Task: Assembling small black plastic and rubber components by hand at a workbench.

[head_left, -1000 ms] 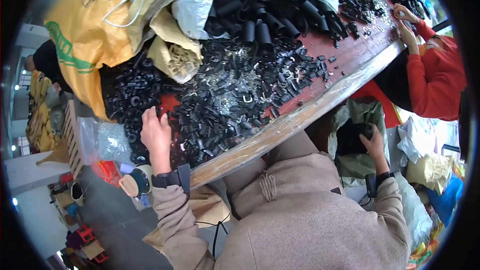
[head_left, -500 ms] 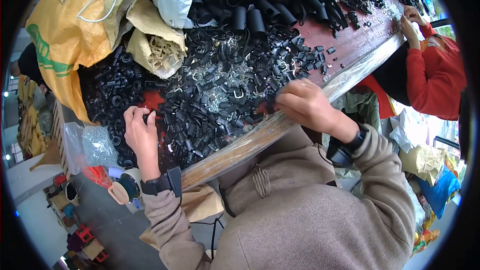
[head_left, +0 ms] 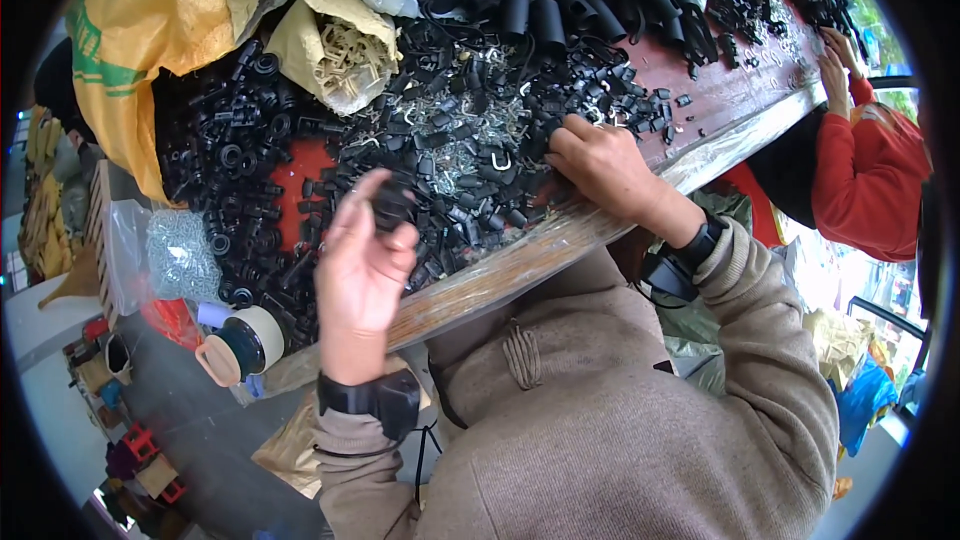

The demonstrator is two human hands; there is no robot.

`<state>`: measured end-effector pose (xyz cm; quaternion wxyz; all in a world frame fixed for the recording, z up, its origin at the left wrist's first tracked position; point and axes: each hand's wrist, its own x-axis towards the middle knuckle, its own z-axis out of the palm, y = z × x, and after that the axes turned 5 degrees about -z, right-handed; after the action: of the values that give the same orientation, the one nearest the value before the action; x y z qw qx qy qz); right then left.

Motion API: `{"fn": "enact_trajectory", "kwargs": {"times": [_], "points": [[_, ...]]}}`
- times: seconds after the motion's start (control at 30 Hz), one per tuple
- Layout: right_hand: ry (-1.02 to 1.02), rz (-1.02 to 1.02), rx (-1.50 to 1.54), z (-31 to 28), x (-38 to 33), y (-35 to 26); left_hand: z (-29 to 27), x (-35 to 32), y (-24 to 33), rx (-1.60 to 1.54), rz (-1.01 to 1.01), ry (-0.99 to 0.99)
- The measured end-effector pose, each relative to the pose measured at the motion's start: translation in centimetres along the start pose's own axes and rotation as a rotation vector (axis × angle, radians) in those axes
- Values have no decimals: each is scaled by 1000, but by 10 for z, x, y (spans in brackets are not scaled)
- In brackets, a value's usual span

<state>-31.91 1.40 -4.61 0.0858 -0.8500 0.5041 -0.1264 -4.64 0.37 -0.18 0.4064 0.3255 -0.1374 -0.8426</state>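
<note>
My left hand (head_left: 360,270) is raised over the near part of the table, palm turned up. Its thumb and fingers close round a dark, ribbed black plastic part (head_left: 394,204), blurred by motion. My right hand (head_left: 608,172) rests low at the near edge of the heap, its fingers bent down and pressed together. Whatever they pinch is hidden. Between the hands spreads a heap of small black plastic pieces (head_left: 460,225), mixed with bent U-shaped metal pieces (head_left: 501,158) and small shiny metal bits. Larger black ring-shaped fittings (head_left: 235,158) lie to the left.
A wooden edge board (head_left: 500,275) wrapped in film borders the red table (head_left: 690,90). Large black tubes (head_left: 548,22) lie at the back. Sacks (head_left: 150,30), a bag of metal pieces (head_left: 182,255) and a cream jug (head_left: 240,345) stand left. A person in red (head_left: 870,180) works at right.
My left hand has come up and rightward from the black fittings with a black part in it. My right hand has shifted slightly left and settled at the heap. The view has turned a little.
</note>
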Motion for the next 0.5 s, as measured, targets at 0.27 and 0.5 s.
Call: {"fn": "enact_trajectory", "kwargs": {"times": [0.27, 0.5], "points": [[17, 533, 988, -12, -7, -11, -1, 2, -52, -73, -239, -39], [27, 629, 1710, -7, -8, -28, 15, 19, -63, -114, -329, -73]]}}
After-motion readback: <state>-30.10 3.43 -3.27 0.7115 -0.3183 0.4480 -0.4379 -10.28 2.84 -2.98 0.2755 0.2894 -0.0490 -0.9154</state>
